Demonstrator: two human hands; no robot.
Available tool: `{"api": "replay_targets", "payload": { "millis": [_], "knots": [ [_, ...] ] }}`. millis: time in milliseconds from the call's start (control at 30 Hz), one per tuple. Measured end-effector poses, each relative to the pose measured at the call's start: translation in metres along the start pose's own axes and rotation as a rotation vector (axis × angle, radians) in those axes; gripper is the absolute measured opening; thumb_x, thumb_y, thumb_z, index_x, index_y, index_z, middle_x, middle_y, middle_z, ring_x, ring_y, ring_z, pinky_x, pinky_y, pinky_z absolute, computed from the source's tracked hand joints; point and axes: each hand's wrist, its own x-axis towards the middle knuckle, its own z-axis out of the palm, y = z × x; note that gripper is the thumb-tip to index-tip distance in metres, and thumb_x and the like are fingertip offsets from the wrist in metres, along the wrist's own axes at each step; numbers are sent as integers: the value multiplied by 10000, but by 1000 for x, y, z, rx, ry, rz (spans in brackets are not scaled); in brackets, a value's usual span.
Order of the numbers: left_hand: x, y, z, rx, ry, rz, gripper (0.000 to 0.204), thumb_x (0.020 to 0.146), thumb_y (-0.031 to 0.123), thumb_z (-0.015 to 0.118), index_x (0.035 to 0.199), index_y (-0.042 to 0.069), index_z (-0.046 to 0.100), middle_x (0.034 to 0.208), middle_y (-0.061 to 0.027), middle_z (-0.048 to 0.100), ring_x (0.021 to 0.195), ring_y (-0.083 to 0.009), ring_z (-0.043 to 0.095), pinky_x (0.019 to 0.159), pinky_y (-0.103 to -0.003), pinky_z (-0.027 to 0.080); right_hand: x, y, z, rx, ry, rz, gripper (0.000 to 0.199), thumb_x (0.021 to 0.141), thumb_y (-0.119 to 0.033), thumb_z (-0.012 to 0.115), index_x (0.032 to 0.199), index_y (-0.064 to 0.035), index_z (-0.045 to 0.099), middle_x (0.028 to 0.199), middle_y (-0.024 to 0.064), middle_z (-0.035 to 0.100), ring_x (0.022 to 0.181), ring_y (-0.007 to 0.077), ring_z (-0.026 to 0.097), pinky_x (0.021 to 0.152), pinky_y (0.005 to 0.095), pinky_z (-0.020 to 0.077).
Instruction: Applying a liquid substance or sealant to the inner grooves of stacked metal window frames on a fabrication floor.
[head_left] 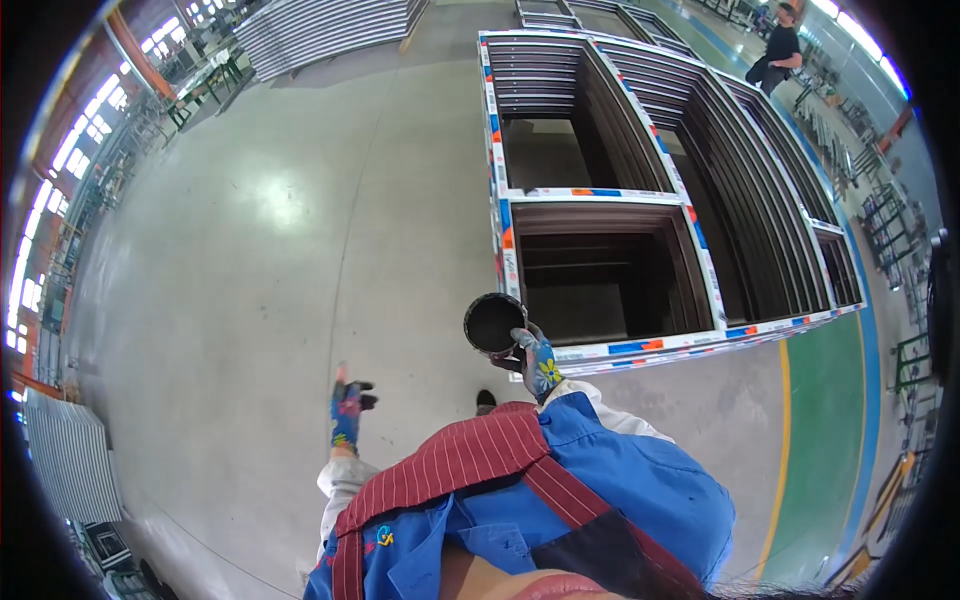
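1. A person in a blue work jacket [640, 480] with a red pinstriped apron strap [460, 460] stands on a smooth grey concrete floor [260, 250] in a large workshop.
2. The right hand [537, 362], in a blue glove with a yellow flower print, is raised in front of the chest, its fingers closed around the rim of a round black container [493, 323].
3. The open mouth of that container faces up; its inside looks dark, and I cannot tell what it holds.
4. The container sits just beside the near left corner of a tall stack of dark window frames [610, 270], whose top edges carry white protective tape with blue and orange marks.
5. The left hand [347, 405], in a matching patterned glove, hangs out to the side over bare floor, well apart from the container. It holds nothing; whether its fingers are spread or curled is too small to tell.
6. The toe of a dark shoe [485, 402] shows between the two hands.
7. Far off, beyond the stack, another person in dark clothes [775, 55] is standing.
8. More stacked frames [330, 30] lie at the far left.
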Motion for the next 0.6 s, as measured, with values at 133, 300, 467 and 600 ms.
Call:
{"api": "replay_targets", "payload": {
  "millis": [133, 300, 467, 600],
  "knots": [
    [51, 87, 55, 203, -448, 146, 489, 928, 228, 404, 1378, 127, 242, 884, -123, 618, 627, -130, 598, 558, -233, 480, 44, 2, 30, -60, -18, -35, 355, 815, -194, 553, 1140, -95, 449, 976, 72, 560, 778, 219, 609, 620, 388, 556],
    [84, 181, 104, 299, -629, 9, 433, 916, 232, 443, 1327, 127, 360, 751, -80, 615, 553, -109, 585, 518, -228, 460, 83, -14, 79, -113, -115, -52, 483, 798, -256, 601, 1219, -101, 421, 1044, 58, 544, 834, 188, 597, 670, 386, 545],
    [134, 230, 139, 704, -754, 45, 458, 909, 310, 439, 1328, 142, 363, 526, -68, 560, 403, -128, 543, 398, -252, 432, 125, -24, 111, -2, -194, 3, 556, 815, -222, 615, 1287, -108, 345, 1143, 80, 482, 966, 215, 543, 667, 398, 547],
    [215, 192, 135, 1080, -687, 537, 473, 899, 400, 424, 1275, 113, 427, 542, -103, 576, 415, -180, 568, 426, -301, 452, 165, -21, 139, 12, -113, -54, 550, 812, -181, 618, 1285, -111, 346, 1135, 74, 486, 960, 216, 550, 661, 408, 549]
  ]
}}
